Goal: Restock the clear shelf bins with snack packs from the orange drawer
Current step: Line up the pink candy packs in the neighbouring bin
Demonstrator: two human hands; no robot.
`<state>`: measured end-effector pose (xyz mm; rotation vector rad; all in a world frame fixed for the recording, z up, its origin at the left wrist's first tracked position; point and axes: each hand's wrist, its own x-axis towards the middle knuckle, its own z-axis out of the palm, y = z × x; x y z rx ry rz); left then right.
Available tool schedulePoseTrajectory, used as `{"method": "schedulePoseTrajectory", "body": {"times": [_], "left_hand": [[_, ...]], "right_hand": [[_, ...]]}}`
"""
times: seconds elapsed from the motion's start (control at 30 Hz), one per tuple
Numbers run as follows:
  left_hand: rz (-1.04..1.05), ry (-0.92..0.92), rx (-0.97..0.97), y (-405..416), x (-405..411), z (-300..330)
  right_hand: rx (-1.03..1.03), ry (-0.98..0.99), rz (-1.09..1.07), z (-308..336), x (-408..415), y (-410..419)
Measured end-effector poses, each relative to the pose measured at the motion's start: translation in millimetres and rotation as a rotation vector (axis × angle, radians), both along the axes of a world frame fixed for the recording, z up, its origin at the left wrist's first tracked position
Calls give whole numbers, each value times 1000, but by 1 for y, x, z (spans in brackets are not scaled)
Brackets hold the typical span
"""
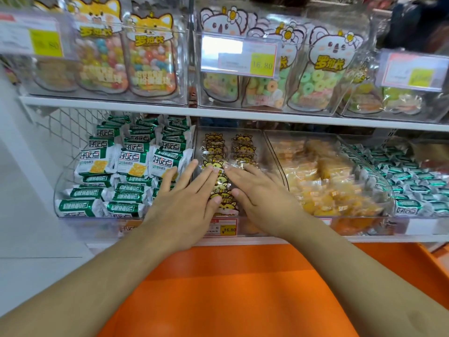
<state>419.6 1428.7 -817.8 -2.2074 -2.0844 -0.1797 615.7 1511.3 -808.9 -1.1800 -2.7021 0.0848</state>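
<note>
Head view: both hands flat on the tiger packs

Your left hand [187, 195] and right hand [262, 198] rest with straight, slightly spread fingers on the tiger-print snack packs [218, 152], stacked in two columns running front to back in the middle clear bin [274, 152], above the orange drawer [243, 288].

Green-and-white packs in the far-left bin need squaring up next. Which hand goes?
Left, probably. The left hand already overlaps that bin's right edge, fingers flat beside the green packs. The right hand lies over the cat-print packs and would have to cross.
</note>
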Motion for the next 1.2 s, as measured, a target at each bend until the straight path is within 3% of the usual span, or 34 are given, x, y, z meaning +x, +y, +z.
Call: {"method": "schedulePoseTrajectory", "body": {"times": [0.3,0.67,0.9,1.1,1.2], "left_hand": [[-6,17,-30,2,-2,-1],[-79,-131,35,-22,-7,10],[-155,-375,83,-87,-17,3],[22,-401,-63,-169,-49,-72],[100,-315,-130,-203,-71,-120]], "right_hand": [[-6,-52,-15,3,-2,-1],[-95,210,19,8,26,-14],[-190,433,189,12,16,-77],[-426,162,258,-62,-17,-147],[-563,33,247,-113,-34,-173]]}}
